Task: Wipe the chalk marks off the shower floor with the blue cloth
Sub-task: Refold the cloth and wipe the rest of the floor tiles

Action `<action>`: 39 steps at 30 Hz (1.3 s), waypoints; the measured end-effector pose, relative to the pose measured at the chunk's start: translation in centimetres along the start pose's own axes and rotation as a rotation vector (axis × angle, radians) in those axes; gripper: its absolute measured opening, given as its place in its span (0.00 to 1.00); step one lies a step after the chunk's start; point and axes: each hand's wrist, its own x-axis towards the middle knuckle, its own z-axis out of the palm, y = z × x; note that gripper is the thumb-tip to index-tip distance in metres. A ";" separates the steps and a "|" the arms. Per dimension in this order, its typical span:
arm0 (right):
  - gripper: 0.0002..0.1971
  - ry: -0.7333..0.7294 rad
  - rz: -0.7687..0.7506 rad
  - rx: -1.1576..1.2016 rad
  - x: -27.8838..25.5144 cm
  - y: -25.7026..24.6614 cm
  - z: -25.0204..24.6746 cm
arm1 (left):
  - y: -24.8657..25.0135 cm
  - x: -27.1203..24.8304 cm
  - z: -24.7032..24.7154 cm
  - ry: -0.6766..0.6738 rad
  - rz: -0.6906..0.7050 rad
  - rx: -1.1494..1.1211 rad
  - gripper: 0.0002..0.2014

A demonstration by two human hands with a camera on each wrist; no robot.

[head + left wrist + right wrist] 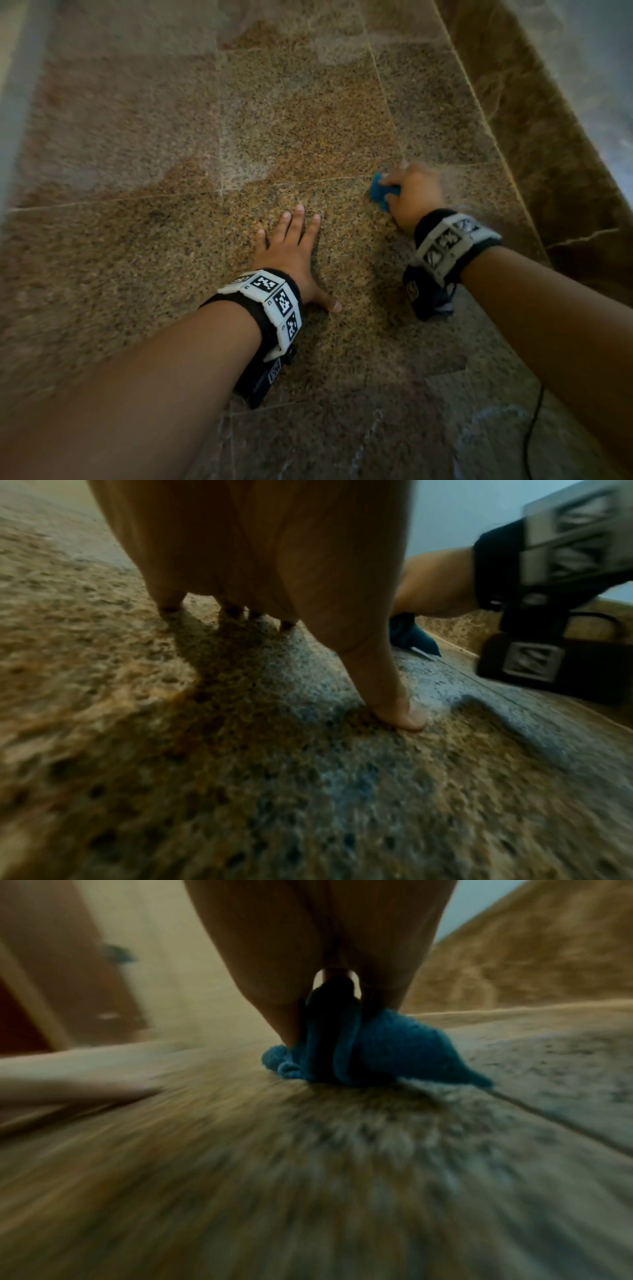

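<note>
Left hand (291, 253) flat on shower floor (137, 240) — fingers splayed, right hand (412, 198) gripping blue cloth (378, 190) nr wall edge (507, 164)

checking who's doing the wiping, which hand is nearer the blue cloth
Right. The right hand grips the blue cloth against the shower floor; the left hand lies flat on the floor, apart from it.

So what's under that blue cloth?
The speckled shower floor; the blue cloth, bunched in the right hand, rests on it. Any chalk beneath is covered.
</note>
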 end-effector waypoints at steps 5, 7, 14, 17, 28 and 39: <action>0.17 -0.195 -0.372 -0.056 -7.4 -2.2 1.7 | -0.1 0.1 0.2 0.006 0.000 0.007 0.73; 0.16 -0.200 -0.360 -0.041 -6.0 -1.6 0.8 | -0.3 0.1 0.2 0.012 0.007 0.008 0.73; 0.16 -0.018 0.050 0.041 -2.6 -0.5 0.2 | -0.4 0.0 0.0 0.015 0.018 0.007 0.72; 0.16 -0.089 -0.136 0.007 -7.5 -2.4 1.9 | -0.5 -0.3 -0.1 0.018 0.033 0.004 0.71; 0.22 -0.207 0.051 0.544 -11.2 -4.1 -2.7 | -1.8 -4.0 -4.0 0.179 0.192 -0.406 0.29; 0.09 -0.197 -0.010 0.852 -10.4 -6.4 -9.6 | 1.2 -8.1 -7.6 0.334 0.292 -0.869 0.20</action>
